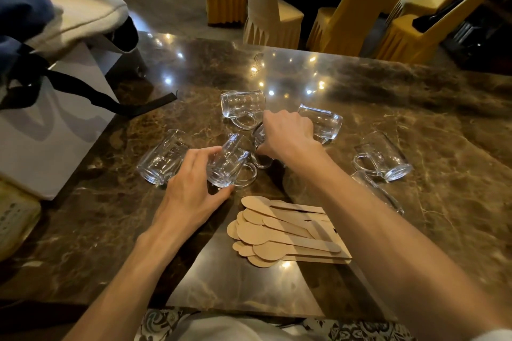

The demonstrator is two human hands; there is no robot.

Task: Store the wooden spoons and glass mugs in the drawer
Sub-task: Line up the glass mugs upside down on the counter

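Observation:
Several clear glass mugs lie on their sides on the brown marble table [415, 124]. My left hand [191, 188] wraps around one mug [230, 160] near the middle. My right hand [288, 133] closes over another mug [259, 138] just behind it, mostly hiding it. Other mugs lie at the left [163, 158], at the back [242, 105], behind my right hand [324, 122] and at the right [385, 158]; one more [382, 194] is partly hidden by my right forearm. A pile of flat wooden spoons [277, 232] lies near the front, beneath my right forearm. No drawer is in view.
A white paper bag [50, 130] with black ribbon handles stands at the table's left, cloth draped above it. Yellow-covered chairs [346, 16] and a dark round table stand beyond the far edge. Patterned clothing shows at the near edge.

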